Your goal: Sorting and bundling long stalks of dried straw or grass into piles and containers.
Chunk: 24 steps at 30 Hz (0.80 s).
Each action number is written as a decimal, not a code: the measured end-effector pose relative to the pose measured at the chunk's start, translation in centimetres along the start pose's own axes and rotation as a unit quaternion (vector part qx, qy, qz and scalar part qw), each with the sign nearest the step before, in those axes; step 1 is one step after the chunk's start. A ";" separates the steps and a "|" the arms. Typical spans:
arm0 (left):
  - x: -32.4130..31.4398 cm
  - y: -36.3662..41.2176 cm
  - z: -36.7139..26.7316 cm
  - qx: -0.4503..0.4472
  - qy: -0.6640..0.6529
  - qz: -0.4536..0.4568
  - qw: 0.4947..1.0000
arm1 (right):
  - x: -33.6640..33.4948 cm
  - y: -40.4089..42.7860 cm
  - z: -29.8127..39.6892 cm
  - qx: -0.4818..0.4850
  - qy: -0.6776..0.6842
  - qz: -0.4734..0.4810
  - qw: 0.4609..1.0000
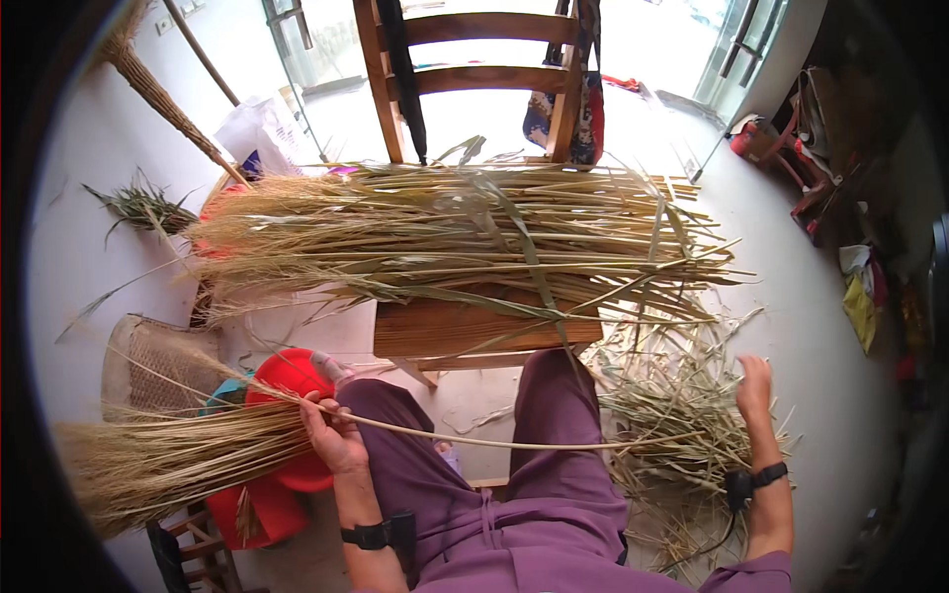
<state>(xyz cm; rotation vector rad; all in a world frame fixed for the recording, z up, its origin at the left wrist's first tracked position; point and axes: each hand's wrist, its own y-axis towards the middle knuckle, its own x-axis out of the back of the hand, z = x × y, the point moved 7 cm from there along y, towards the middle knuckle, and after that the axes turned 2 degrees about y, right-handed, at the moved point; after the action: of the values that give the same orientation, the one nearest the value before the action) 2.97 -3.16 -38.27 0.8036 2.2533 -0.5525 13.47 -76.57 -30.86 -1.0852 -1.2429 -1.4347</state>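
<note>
My left hand (338, 439) grips a long pale straw stalk (519, 446) just below its feathery head. The stalk runs across my thighs, its bare end reaching over stripped leaves and sheaths (678, 404) heaped on the floor. Above the right edge of that heap is my right hand (755, 389), apart from the stalk; nothing shows in it, and its fingers are partly hidden. Left of my left hand, a bundle of feathery stalks (200, 456) lies across red plastic stools or tubs (285, 374). In front of me, a thick layer of unstripped stalks (460, 230) rests over a wooden bench (474, 330).
A wooden chair back (482, 78) with hanging straps and a bag stands beyond the stalks. At left are a woven basket (152, 367), a leaning broom (167, 104) and a white bag (259, 130). Assorted bags (815, 148) line the right side.
</note>
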 end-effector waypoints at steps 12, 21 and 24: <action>-2.5 -4.4 2.5 0.082 -0.048 0.062 0.994 | 1.6 6.0 36.6 0.320 0.156 -0.044 0.933; -3.1 -3.9 2.1 0.137 -0.084 0.109 0.981 | 5.2 4.5 38.3 0.331 0.225 -0.056 0.915; -3.3 -3.9 2.2 0.145 -0.085 0.120 0.978 | 5.1 2.2 40.1 0.312 0.346 0.049 0.883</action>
<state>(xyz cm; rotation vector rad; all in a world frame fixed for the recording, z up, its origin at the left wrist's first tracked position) 3.24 -8.55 -36.81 1.1109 1.9105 -0.8130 16.71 -37.37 -21.41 -0.1506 -0.9791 -1.0662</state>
